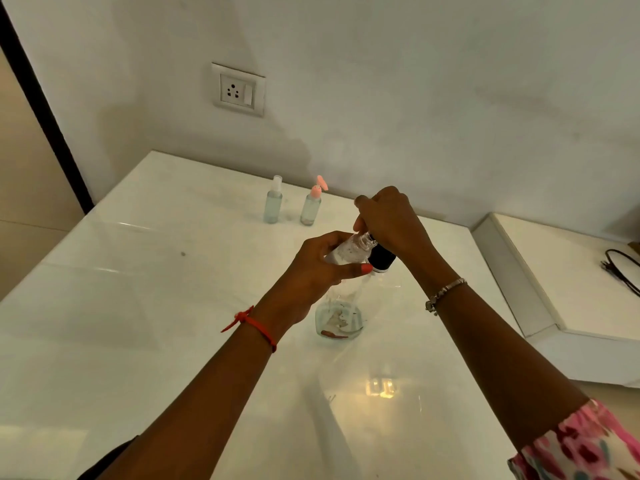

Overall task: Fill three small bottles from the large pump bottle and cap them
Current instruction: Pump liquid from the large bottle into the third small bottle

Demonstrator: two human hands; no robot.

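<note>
At eleven o'clock, the spray bottle (273, 199) and the pink-capped bottle (311, 206) look filled, the pink lid flipped up. The left hand (311, 268) grips the third bottle (348, 251), tilted against the pump bottle (381, 259), whose head the right hand (391, 220) clasps. Filling and capping it remain.

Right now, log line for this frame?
phase: filling | left hand: holds small clear bottle tilted at pump | right hand: grips large clear black-collared pump bottle top
</note>
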